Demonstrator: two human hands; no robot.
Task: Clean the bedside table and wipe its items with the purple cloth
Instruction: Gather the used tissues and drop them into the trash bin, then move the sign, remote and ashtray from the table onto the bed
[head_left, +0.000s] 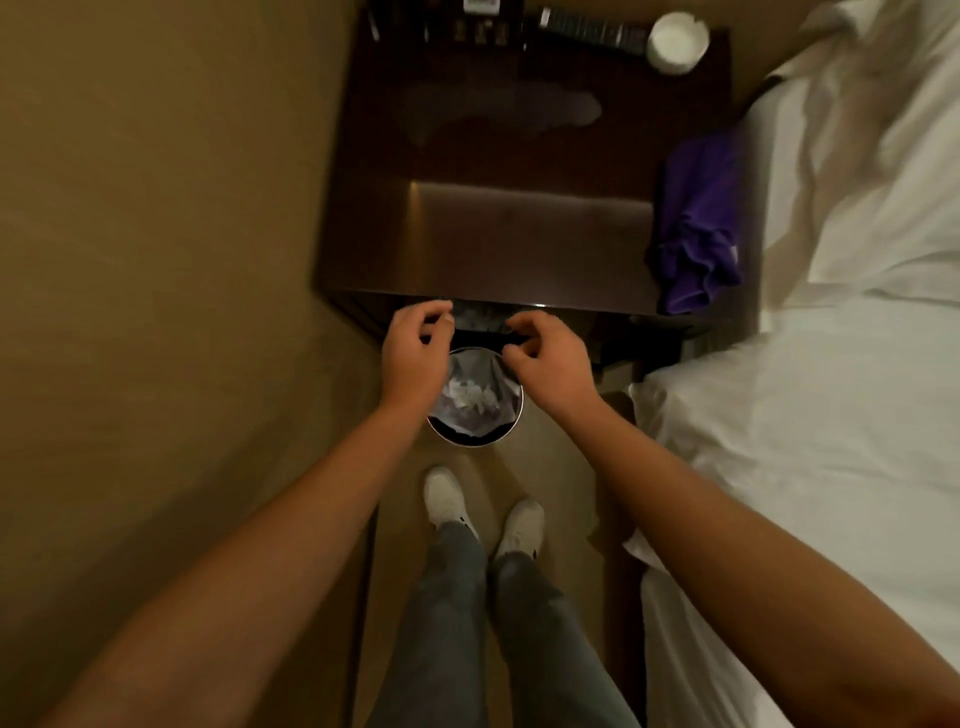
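Counts: one bedside table (519, 234), one purple cloth (696, 234), one white ashtray (678, 41), one dark remote (592, 28), one round bin (475, 400), two hands, two white shoes. A few small dark items along the table's back edge were too blurred to name. Tabletop was dark glossy wood with a faint smear near the back. Tan wall on the left, white bed (857, 364) on the right, beige floor. Cloth lay crumpled on the table's right edge, next to the bed, its long axis running front to back, bunched end toward the front corner. Bin stood on the floor at the table's front, lined with a bag with white scraps inside. Left hand (415, 358) and right hand (550, 364) hovered over the bin, fingers curled; whether they pinched the liner I couldn't tell.
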